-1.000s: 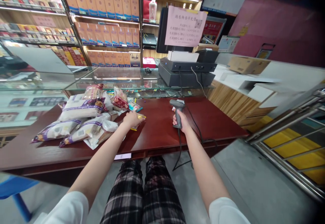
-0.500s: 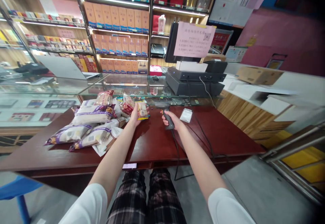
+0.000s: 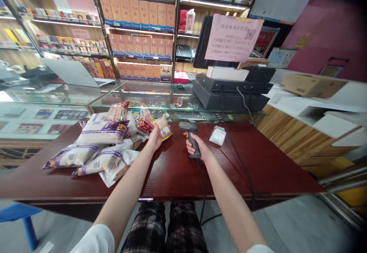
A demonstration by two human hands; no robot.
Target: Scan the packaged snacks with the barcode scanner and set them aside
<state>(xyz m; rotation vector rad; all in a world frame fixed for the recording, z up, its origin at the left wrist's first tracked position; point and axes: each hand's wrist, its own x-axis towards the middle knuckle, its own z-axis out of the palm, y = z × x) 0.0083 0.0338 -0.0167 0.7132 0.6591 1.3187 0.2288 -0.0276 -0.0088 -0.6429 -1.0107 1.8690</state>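
My left hand (image 3: 155,138) grips a small clear snack packet with yellow edges (image 3: 163,127), tilted above the dark red table (image 3: 169,169). In my right hand (image 3: 197,146) is a black barcode scanner (image 3: 194,140), held by its handle with its head pointing left toward the packet. Its cable hangs down over the table's front edge. Left of my left hand lies a heap of white and purple snack bags (image 3: 100,130). A red and clear packet (image 3: 145,123) rests just behind that hand. To the right of the scanner sits a small white packet (image 3: 218,135).
A glass counter (image 3: 137,92) runs behind the table, bearing a black cash register (image 3: 229,92) and a laptop (image 3: 69,73). Shelves of orange boxes (image 3: 137,14) stand beyond. On the right is a cardboard box (image 3: 312,85); a blue stool (image 3: 20,213) stands at lower left.
The scanner has tilted up, its head now showing above my right hand. The packet in my left hand has turned, its yellow edge slanting. The whole view has shifted slightly.
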